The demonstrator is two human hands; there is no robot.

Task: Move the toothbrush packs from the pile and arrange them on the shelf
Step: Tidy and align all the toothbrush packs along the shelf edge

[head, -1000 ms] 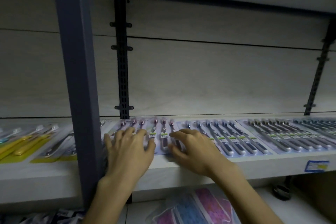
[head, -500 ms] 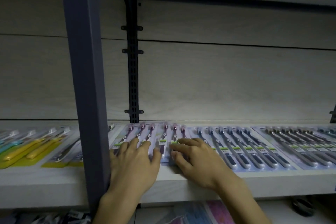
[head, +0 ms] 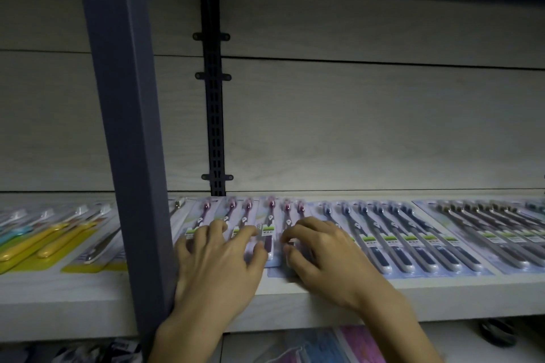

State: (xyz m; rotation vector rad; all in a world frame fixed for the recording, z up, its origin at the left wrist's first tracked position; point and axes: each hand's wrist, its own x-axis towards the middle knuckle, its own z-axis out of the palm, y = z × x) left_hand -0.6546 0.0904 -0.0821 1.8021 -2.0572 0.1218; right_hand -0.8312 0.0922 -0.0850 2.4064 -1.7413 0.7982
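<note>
**Two hands resting on toothbrush packs on a shelf**

The left hand lies palm down on a flat blister pack of pink-headed toothbrushes, its fingers spread and slightly bent, the fingertips pressing on the pack's clear plastic front. It holds nothing in a closed grip. The right hand lies just beside it on the neighbouring pink-headed toothbrush pack, fingers curled down so the tips touch the pack, the thumb tucked at the pack's near edge. Whether the thumb pinches that edge cannot be told. The two hands are close together but not touching.

Both packs lie flat on a pale wood-grain shelf, near its front edge, brush heads pointing towards the back wall. To the right, touching edge to edge, sits a row of packs with dark blue toothbrushes, then packs with dark grey toothbrushes. To the left, past a tall blue-grey metal upright post, lie yellow-backed packs of yellow-handled toothbrushes.

A black slotted metal bracket rail runs up the pale panelled back wall. Below the shelf, blurred pink and blue plastic-wrapped goods show on a lower level.
</note>
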